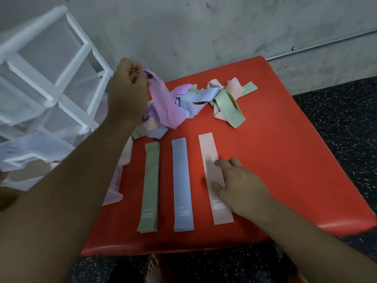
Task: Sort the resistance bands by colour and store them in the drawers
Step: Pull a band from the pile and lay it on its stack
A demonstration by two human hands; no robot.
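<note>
My left hand (pixel 127 88) pinches the top of a purple band (pixel 163 103) and holds it up above a tangled pile of bands (pixel 206 99) at the back of the red table (pixel 285 160). Three bands lie flat side by side near the front: a green band (pixel 150 186), a blue band (pixel 181 184) and a pink band (pixel 210 160). My right hand (pixel 238 184) rests with spread fingers on the pink band. A white drawer unit (pixel 47 82) stands at the left.
A grey concrete wall runs behind the table. Dark speckled floor shows at the right and front. More pale bands hang over the table's left edge (pixel 116 180) beside the drawers. A bare foot (pixel 152 266) is below the table's front edge.
</note>
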